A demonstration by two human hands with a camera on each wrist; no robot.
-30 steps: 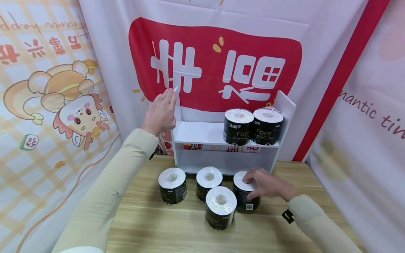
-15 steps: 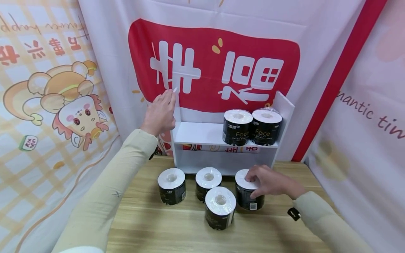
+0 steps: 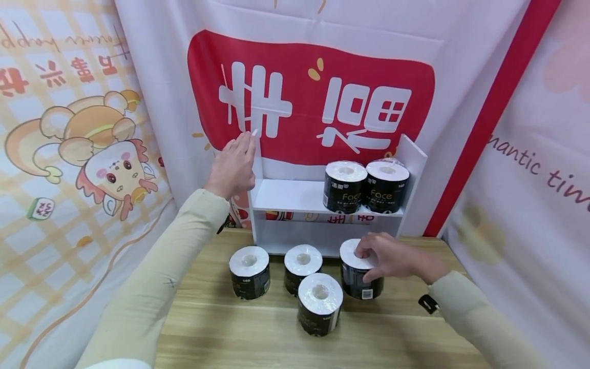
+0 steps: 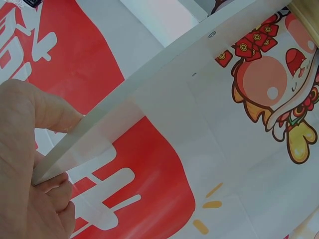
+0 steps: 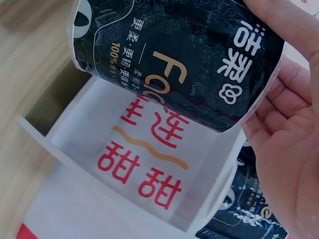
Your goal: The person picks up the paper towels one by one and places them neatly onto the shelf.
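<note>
My right hand (image 3: 392,256) grips a toilet paper roll (image 3: 355,279) in a black printed wrapper, fingers at its core hole and thumb on its near side. In the right wrist view the roll (image 5: 184,55) tilts in front of the shelf's lower compartment. My left hand (image 3: 232,164) pinches the top of the left side panel of a small white shelf (image 3: 290,195); in the left wrist view thumb and fingers lie on either side of this panel (image 4: 129,84). Two more wrapped rolls, one left (image 3: 345,189) and one right (image 3: 386,189), stand on the upper board, against the right side.
On the wooden table (image 3: 239,333) in front of the shelf stand a left roll (image 3: 250,279), a middle roll (image 3: 303,261) and a nearer roll (image 3: 319,312). Printed cloth (image 3: 322,31) hangs behind the shelf and along both sides.
My right hand and its roll have shifted slightly right, then up and away toward the shelf. The left hand stays on the side panel; the other rolls have not moved.
</note>
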